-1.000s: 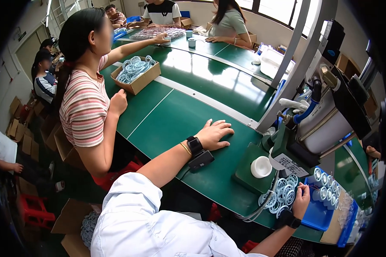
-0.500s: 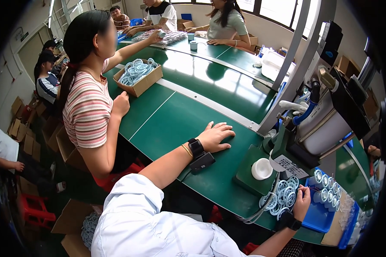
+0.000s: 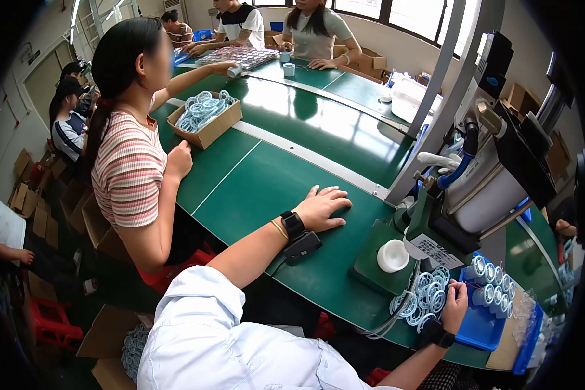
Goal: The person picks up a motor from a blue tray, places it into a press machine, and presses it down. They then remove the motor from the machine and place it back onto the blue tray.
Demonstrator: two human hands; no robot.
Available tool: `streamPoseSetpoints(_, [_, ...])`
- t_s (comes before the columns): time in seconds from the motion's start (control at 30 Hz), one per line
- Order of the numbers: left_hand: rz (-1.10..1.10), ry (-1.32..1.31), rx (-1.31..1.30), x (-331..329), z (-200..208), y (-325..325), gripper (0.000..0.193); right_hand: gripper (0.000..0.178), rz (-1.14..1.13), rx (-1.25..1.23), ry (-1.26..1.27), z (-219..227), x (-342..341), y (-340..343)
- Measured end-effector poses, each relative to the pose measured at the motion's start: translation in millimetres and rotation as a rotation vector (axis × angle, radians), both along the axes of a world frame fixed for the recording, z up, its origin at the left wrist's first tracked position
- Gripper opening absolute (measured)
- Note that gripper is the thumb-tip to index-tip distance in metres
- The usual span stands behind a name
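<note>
My left hand (image 3: pixel 325 208) lies flat on the green table (image 3: pixel 286 172), fingers spread and nothing in it. A dark band and a small black box are strapped to that wrist. My right hand (image 3: pixel 455 307) rests between a pile of light blue plastic rings (image 3: pixel 426 294) and a blue tray (image 3: pixel 478 333). Its fingers are curled together; whatever they may hold is hidden. Light blue cup-like parts (image 3: pixel 497 286) stand in rows in the tray. Between my hands is a press machine (image 3: pixel 481 188) with a round white holder (image 3: pixel 393 255) on its green base.
A co-worker in a striped shirt (image 3: pixel 133 166) sits at left, beside a cardboard box (image 3: pixel 211 130) of light blue rings. A metal post (image 3: pixel 429 104) rises behind the press. Another open carton (image 3: pixel 104 348) of rings stands at lower left. More people work across the table.
The co-worker at left has lowered the outstretched hand with a light cup toward the table. A person at the back has turned. The view has shifted slightly; my hands keep their places.
</note>
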State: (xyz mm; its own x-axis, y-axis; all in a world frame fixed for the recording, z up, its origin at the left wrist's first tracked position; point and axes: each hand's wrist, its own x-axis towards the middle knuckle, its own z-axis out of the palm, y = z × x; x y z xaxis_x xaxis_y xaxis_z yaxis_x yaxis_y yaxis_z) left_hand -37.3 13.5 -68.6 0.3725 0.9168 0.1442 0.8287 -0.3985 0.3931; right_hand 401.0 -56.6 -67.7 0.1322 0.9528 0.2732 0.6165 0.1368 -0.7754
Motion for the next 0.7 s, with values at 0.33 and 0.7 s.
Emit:
streamPoseSetpoints(0.33, [0.001,-0.004,0.004,0.0,-0.8,-0.6,0.047,0.008,-0.016,-0.028,0.065,-3.3,1.6,0.5])
streamPoseSetpoints(0.7, [-0.005,-0.010,-0.011,-0.9,-0.4,0.4,0.048,0.008,-0.019,-0.027,0.023,-0.8,0.5,1.2])
